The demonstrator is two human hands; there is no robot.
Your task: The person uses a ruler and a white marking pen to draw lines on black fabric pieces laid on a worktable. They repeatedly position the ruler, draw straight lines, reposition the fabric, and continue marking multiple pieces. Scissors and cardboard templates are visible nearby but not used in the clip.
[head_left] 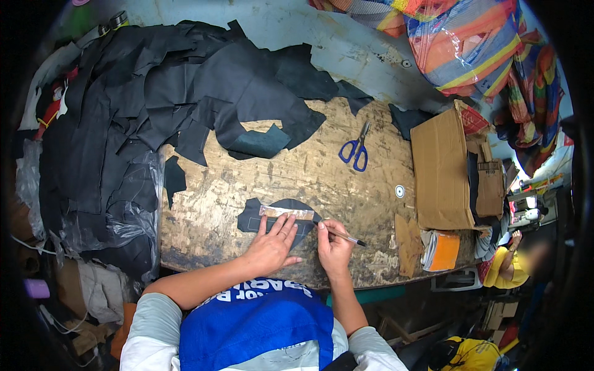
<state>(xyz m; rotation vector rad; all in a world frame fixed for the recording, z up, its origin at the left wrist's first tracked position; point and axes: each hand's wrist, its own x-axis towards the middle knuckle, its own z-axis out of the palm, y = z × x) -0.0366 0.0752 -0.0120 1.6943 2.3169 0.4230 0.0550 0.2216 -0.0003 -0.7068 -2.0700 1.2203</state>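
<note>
A small piece of black leather (pixel 249 217) lies on the worn wooden table in front of me, with pale lines marked on it. Across it rests a flat, narrow strip (pixel 302 214) with a shiny, brownish surface. My left hand (pixel 272 246) lies flat with its fingers spread, the fingertips pressing on the strip and the leather. At the right end of the strip, my right hand (pixel 335 248) is closed around a slim pen (pixel 348 237). The pen's tip reaches the leather's right edge; whether it touches is too small to tell.
Blue-handled scissors (pixel 355 152) lie farther back on the table (pixel 210 179). A large heap of black leather (pixel 185 80) covers the left and far side. At right stand a cardboard box (pixel 440 167) and an orange-and-white stack (pixel 442 251). Two people in yellow are beyond, lower right.
</note>
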